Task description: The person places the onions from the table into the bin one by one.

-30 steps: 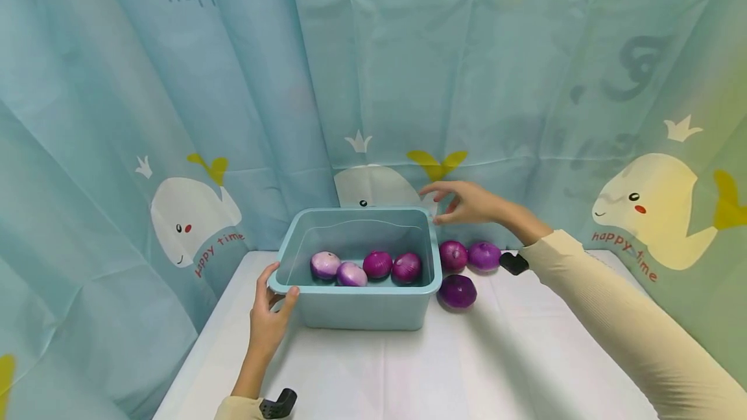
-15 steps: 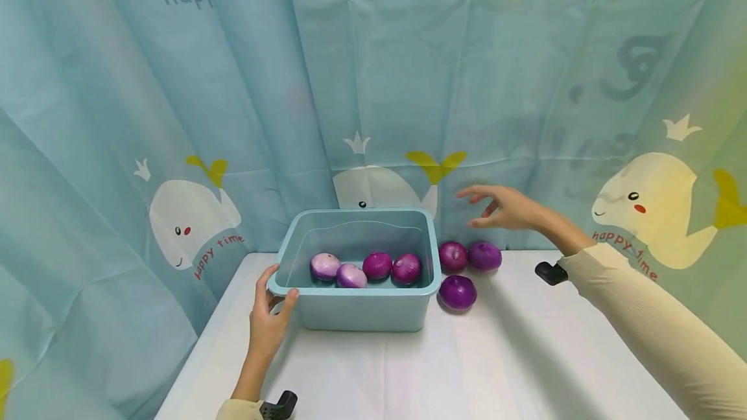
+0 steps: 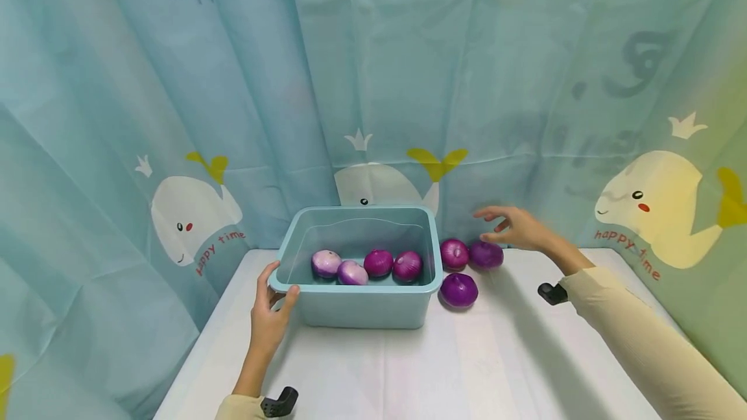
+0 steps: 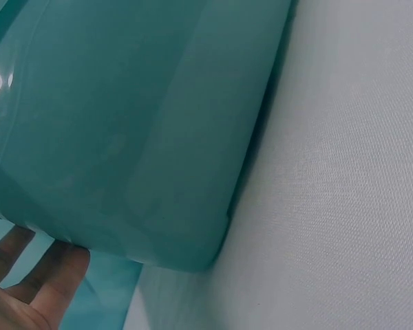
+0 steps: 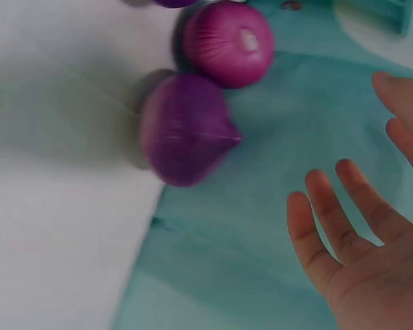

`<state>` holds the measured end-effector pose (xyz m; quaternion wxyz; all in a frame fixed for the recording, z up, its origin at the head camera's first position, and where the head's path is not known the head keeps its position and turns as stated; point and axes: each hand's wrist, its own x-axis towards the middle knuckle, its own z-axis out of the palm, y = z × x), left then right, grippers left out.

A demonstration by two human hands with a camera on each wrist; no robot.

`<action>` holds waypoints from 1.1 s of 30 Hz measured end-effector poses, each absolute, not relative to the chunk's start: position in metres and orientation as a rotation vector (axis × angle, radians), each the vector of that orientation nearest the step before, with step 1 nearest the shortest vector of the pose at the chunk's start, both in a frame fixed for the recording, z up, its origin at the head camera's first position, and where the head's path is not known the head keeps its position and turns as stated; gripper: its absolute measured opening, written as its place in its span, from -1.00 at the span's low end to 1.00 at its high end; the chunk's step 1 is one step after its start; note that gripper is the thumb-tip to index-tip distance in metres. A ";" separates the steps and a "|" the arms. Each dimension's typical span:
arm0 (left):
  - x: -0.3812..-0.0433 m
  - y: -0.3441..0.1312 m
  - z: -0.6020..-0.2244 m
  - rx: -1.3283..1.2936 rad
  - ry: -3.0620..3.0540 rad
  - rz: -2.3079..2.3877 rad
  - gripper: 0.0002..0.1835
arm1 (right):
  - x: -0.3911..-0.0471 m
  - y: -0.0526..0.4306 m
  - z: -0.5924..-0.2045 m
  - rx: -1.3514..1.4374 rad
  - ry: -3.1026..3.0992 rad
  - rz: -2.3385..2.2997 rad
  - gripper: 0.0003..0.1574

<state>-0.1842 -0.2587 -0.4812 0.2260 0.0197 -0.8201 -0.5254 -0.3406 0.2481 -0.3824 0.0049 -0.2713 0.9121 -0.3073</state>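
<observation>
My left hand [image 3: 270,319] grips the near left corner of a light blue plastic bin [image 3: 364,308], thumb at the front rim and fingers on the side. In the left wrist view its fingers [image 4: 62,278] reach the bin wall [image 4: 138,137]. Inside the bin lie several red onions [image 3: 378,264], two of them paler. My right hand [image 3: 516,227] hovers empty above and right of a dark purple onion [image 3: 486,255], its fingers spread apart. In the right wrist view that onion [image 5: 186,129] shows a pointed tip, apart from the fingers [image 5: 327,210].
Beside the bin's right wall sit a magenta onion [image 3: 454,255] and, nearer the front, another purple onion [image 3: 458,290]. All stand on a white-covered table [image 3: 467,368]. A blue curtain [image 3: 508,83] with whale prints hangs right behind the table's back edge.
My right hand has moved right, away from the bin's back right corner, then lowered toward the far right onion. The left hand keeps its grip on the bin.
</observation>
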 end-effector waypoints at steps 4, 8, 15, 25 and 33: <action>-0.185 -0.259 -0.481 0.056 -2.266 -1.447 -0.28 | -0.343 0.254 -0.406 -0.790 2.891 -0.981 -0.38; -0.185 -0.259 -0.481 0.052 -2.262 -1.447 -0.28 | -0.344 0.255 -0.424 -0.756 2.914 -1.003 -0.43; -0.186 -0.259 -0.481 0.046 -2.252 -1.465 -0.28 | -0.346 0.256 -0.450 -0.774 2.982 -0.998 -0.51; -0.186 -0.258 -0.482 0.051 -2.260 -1.467 -0.27 | -0.346 0.261 -0.474 -0.764 3.007 -1.032 -0.50; -0.186 -0.259 -0.483 0.050 -2.269 -1.455 -0.27 | -0.344 0.262 -0.487 -0.729 2.936 -1.163 -0.39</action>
